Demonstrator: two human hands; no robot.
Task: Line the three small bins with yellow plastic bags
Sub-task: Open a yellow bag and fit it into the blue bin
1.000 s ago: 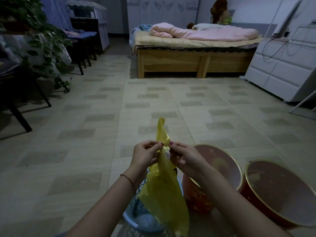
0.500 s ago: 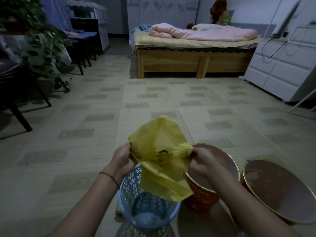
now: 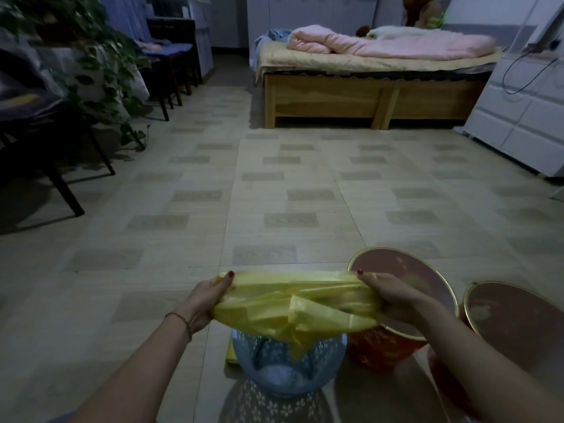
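Note:
A yellow plastic bag (image 3: 293, 303) is stretched wide just above the blue perforated bin (image 3: 283, 361), its lower part hanging down into the bin. My left hand (image 3: 207, 300) grips the bag's left edge and my right hand (image 3: 384, 297) grips its right edge. Right of the blue bin stands a red bin (image 3: 427, 279) with a gold rim and a bare inside. A second red bin (image 3: 518, 319) stands further right, also bare inside. A folded yellow sheet (image 3: 230, 352) shows on the floor by the blue bin's left side.
The bins stand on a tiled floor (image 3: 274, 193). A wooden bed (image 3: 366, 90) with pink bedding is at the back, a white cabinet (image 3: 525, 117) at the right. Dark chairs (image 3: 45, 141) and a trailing plant (image 3: 100, 71) stand at the left.
My hands have moved apart and down, pulling the bag's mouth from a narrow pinched strip into a wide opening over the blue bin. The view has tilted a little.

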